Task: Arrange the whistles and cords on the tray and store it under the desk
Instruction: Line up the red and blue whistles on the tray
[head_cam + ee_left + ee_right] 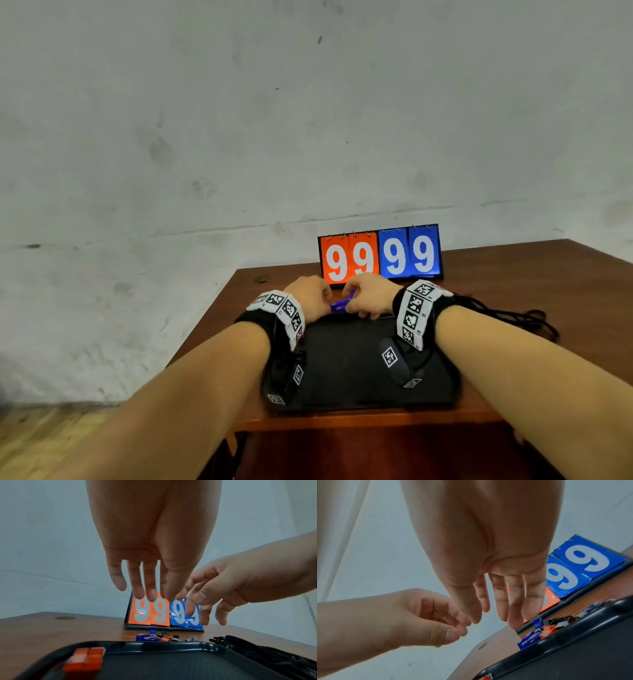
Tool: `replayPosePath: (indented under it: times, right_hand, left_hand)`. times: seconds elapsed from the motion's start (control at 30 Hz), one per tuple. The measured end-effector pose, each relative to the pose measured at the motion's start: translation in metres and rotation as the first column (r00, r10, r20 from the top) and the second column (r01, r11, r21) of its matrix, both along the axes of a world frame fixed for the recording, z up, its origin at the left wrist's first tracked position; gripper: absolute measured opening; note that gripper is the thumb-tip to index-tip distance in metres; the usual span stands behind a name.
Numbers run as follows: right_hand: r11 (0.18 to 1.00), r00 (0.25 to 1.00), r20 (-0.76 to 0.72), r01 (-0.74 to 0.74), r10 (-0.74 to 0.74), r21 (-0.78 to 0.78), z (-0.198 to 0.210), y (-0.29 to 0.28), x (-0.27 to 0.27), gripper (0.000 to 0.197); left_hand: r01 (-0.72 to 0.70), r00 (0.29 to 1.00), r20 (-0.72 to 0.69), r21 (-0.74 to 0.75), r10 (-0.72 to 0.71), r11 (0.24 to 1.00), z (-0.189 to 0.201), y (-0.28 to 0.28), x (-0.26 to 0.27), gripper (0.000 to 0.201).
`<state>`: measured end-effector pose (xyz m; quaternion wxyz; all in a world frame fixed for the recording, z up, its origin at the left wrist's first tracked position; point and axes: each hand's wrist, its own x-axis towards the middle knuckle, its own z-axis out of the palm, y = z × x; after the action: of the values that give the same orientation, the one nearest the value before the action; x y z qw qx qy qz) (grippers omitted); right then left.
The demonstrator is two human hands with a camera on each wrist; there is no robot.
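Note:
A black tray (349, 377) lies on the brown desk (520, 274). Two orange whistles (85, 658) sit in its near left corner. Just past the far rim (154, 644) a small heap of whistles lies on the desk: blue (145, 637), orange (165, 638) and black ones (175, 638). From the head view only a blue whistle (339, 305) shows between the hands. My left hand (310, 298) hovers over the heap with fingers hanging down and nothing in them. My right hand (366, 296) hangs beside it, fingers straight, also holding nothing. Black cords (507, 315) lie tangled right of the tray.
A flip scoreboard (380, 255) showing 99 in orange and 99 in blue stands behind the whistles near the desk's back edge. A round brass-coloured cap (261, 279) sits in the desk's far left corner. A grey wall rises behind; wooden floor lies left of the desk.

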<state>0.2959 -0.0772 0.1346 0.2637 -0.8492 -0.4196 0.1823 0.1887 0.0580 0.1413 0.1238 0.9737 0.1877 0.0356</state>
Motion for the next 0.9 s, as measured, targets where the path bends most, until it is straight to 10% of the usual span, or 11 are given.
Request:
replayPosePath:
  times: [0.9]
  right_hand:
    - [0.990, 0.987, -0.153, 0.078, -0.059, 0.121, -0.030, -0.034, 0.079, 0.030]
  left_hand:
    - [-0.079, 0.964, -0.252, 0.036, 0.085, 0.996, -0.030, 0.006, 0.089, 0.035]
